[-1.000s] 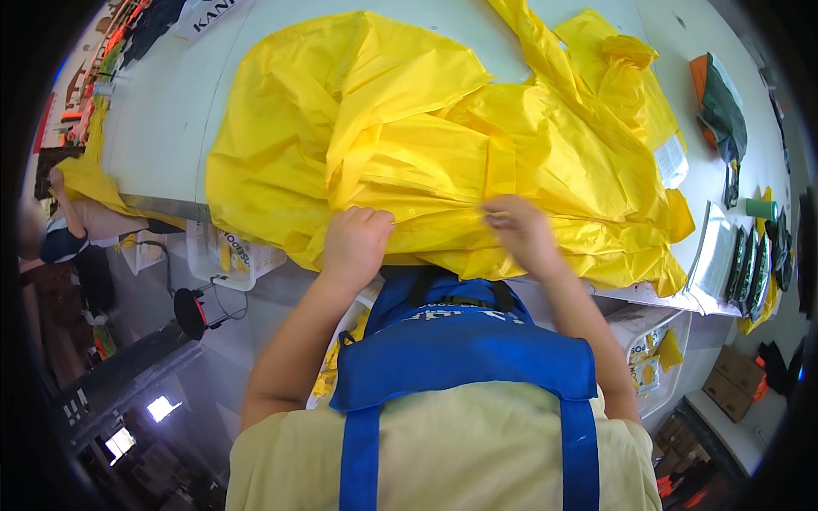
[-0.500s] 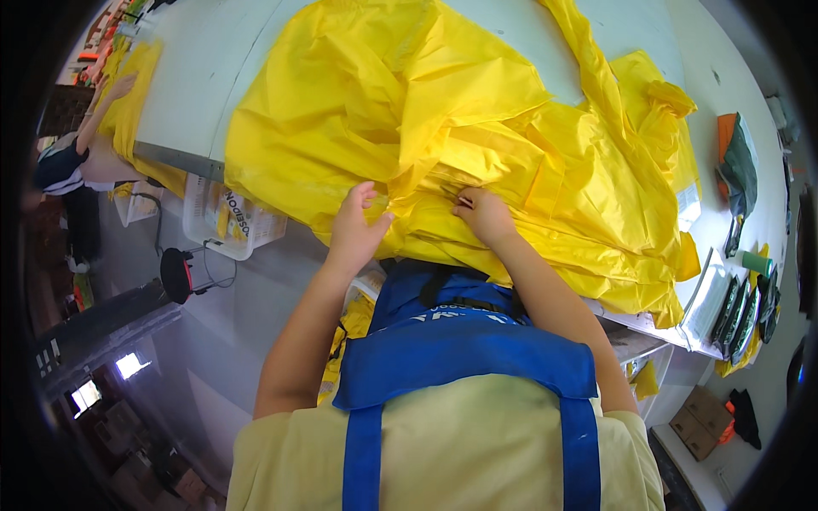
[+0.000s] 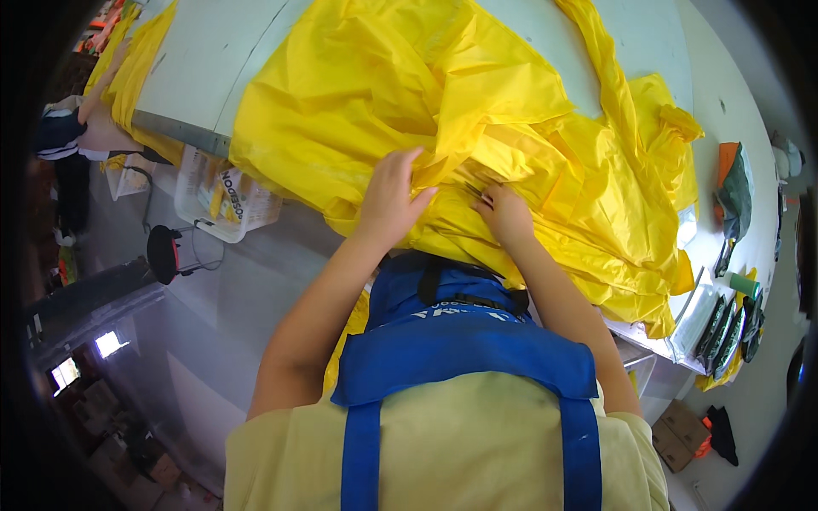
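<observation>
A large yellow garment of thin, shiny fabric [image 3: 341, 111] lies crumpled over the table in front of me. My left hand [image 3: 394, 198] rests against its near folds, fingers stretched forward and thumb held apart. Just to the right, my right hand [image 3: 509, 215] is closed around a small metal tool with thin tips [image 3: 475, 191], which looks like thread snips. Those tips point left into the folds, and the rest of the tool is hidden in my fingers.
The pale table [image 3: 200, 77] shows left of the fabric. A white plastic basket [image 3: 230, 228] stands below its left edge. At far left a person's arm [image 3: 100, 85] reaches over more yellow fabric. On the right lie a dark green-and-orange pouch [image 3: 734, 192] and several dark packets [image 3: 722, 336].
My left hand has moved forward and right over the fabric, its fingers straighter. My right hand has shifted slightly right, still holding the tool. The whole view has tilted a little.
</observation>
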A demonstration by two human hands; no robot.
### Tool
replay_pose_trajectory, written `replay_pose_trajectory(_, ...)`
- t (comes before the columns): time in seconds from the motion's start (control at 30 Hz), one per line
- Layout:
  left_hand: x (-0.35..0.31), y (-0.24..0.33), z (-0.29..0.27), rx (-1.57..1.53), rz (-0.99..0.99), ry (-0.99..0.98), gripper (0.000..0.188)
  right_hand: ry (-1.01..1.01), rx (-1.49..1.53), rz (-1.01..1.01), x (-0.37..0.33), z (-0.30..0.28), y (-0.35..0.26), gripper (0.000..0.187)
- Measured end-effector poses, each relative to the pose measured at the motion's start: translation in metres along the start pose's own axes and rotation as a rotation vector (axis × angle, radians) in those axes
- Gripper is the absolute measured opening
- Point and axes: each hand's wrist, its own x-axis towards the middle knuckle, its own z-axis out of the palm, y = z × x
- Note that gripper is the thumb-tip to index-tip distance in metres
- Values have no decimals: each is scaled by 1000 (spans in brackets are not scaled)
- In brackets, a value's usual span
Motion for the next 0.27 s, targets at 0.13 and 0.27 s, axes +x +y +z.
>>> replay_pose_trajectory(0.13,38,1,-7,-109,-160,-198,27,246,162,-25,-33,-12,-22,20)
replay_pose_trajectory(0.27,40,-9,-18,-471,-402,-344,15,115,31,-356,-50,-18,-37,16)
